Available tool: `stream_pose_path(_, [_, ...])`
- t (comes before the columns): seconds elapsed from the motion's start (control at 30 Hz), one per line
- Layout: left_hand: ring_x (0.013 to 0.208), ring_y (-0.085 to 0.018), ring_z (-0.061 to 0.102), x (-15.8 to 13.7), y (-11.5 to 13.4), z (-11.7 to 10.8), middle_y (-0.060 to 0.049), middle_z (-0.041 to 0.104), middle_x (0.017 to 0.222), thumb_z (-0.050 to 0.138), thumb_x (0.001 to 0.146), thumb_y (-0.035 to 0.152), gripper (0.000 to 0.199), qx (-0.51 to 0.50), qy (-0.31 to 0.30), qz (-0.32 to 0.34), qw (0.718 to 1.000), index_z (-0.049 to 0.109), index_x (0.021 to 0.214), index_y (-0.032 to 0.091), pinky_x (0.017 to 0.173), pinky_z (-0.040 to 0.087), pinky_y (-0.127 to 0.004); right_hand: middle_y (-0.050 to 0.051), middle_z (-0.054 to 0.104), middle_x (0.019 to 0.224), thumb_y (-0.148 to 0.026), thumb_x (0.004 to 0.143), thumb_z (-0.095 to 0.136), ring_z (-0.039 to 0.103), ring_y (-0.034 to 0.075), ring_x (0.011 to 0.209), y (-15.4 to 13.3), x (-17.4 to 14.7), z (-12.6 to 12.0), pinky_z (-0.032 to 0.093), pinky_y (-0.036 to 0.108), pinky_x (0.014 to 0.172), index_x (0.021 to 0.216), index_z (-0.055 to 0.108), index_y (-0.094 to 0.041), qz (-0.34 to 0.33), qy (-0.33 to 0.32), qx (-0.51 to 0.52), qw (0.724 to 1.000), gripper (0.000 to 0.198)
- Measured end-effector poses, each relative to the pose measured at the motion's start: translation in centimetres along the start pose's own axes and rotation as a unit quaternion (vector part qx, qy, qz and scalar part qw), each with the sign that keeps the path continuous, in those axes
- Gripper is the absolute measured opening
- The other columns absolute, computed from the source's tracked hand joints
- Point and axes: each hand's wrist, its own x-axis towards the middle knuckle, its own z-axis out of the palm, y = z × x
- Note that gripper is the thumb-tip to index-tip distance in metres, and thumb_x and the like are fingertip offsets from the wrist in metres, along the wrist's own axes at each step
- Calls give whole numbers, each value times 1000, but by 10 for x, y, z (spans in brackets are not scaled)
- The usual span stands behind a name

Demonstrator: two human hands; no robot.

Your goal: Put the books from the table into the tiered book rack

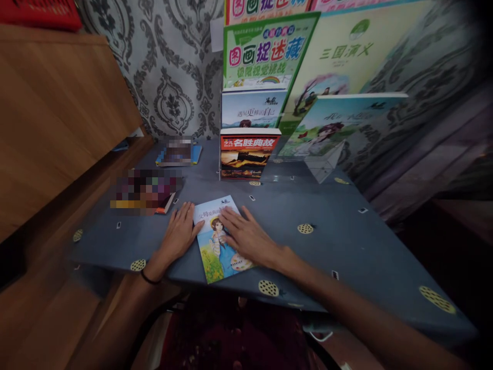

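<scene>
A thin paperback book (215,254) lies face up near the front edge of the table, its cover showing a girl in a blue dress and a yellow hat. My right hand (246,234) rests flat across the upper right of the cover, fingers stretched out and hiding part of the title. Along the book's left edge lies my left hand (181,228), palm down, its thumb reaching the cover and its fingers on the cloth. Neither hand is closed around anything.
Several books stand upright in clear holders at the back, among them a red-and-black book (248,154), a green book (265,56) and a pale blue book (319,126). Two blurred books (146,190) (196,154) lie at left. A wooden cabinet (57,103) borders the blue tablecloth (308,272).
</scene>
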Motion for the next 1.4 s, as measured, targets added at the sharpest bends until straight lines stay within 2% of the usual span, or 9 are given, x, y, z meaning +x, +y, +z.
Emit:
stream_pose_path(0.23, [145, -31, 38, 0, 1, -4, -21, 45, 153, 30, 102, 46, 60, -5, -18, -4, 1000, 37, 147, 7, 118, 32, -52, 10, 46, 154, -34, 100, 50, 32, 24, 148, -51, -23, -16, 19, 53, 123, 144, 50, -24, -166, -68, 73, 981, 45])
stream_pose_path(0.33, [145, -31, 38, 0, 1, -4, -21, 45, 153, 29, 102, 47, 61, -6, -18, -3, 1000, 37, 148, 8, 117, 32, -52, 7, 46, 155, -26, 100, 52, 32, 21, 149, -54, -38, -22, 20, 52, 124, 142, 52, -30, -188, -73, 95, 975, 43])
stream_pose_path(0.5, [144, -30, 39, 1, 1, -6, -21, 44, 153, 30, 102, 47, 60, 1, -19, -7, 1000, 38, 146, 8, 118, 32, -49, 8, 36, 160, -36, 98, 56, 24, 24, 152, -36, -60, -23, 15, 54, 124, 147, 46, -30, -161, -89, 101, 978, 51])
stream_pose_path(0.6, [136, -32, 46, 0, 6, -11, -22, 49, 147, 33, 102, 47, 59, 11, -13, -15, 1000, 40, 144, 7, 113, 38, -48, 11, 34, 161, -35, 98, 56, 24, 28, 151, -21, -71, -19, 23, 54, 122, 147, 47, -27, -94, -66, 93, 989, 51])
stream_pose_path(0.77, [109, -32, 56, -9, 27, -23, -19, 62, 120, 34, 101, 40, 48, 54, 1, -34, 998, 52, 136, 11, 92, 50, -50, 14, 30, 162, -33, 100, 49, 26, 34, 150, -8, -81, -9, 35, 58, 116, 148, 45, -26, 29, 10, 87, 996, 49])
stream_pose_path(0.93, [110, -31, 57, -12, 32, -24, -16, 63, 123, 36, 101, 33, 41, 34, 2, -2, 999, 54, 133, 16, 93, 51, -49, 15, 29, 162, -38, 100, 47, 28, 34, 149, -12, -83, -11, 36, 57, 116, 145, 48, -22, 23, 22, 124, 992, 47])
stream_pose_path(1.13, [139, -28, 46, 33, 13, -8, -17, 53, 146, 37, 99, 31, 46, -62, -60, 65, 994, 49, 139, 12, 112, 41, -47, 11, 32, 161, -37, 100, 48, 44, 29, 141, -23, -84, -18, 46, 51, 111, 139, 54, -26, 31, 4, 206, 978, 41])
stream_pose_path(1.27, [147, -23, 35, 72, 21, -10, -14, 44, 155, 34, 99, 28, 48, -77, -151, 144, 975, 43, 145, 14, 119, 31, -42, 13, 45, 153, -35, 101, 44, 53, 27, 134, -22, -78, -14, 50, 48, 107, 133, 60, -23, 11, 25, 242, 970, 37])
stream_pose_path(1.4, [150, -25, 28, 95, 31, -7, -20, 31, 161, 36, 100, 27, 52, -65, -199, 173, 962, 36, 148, 8, 121, 25, -42, 13, 57, 140, -36, 101, 42, 62, 27, 123, -8, -66, -7, 54, 48, 101, 124, 65, -25, 21, 64, 240, 968, 34])
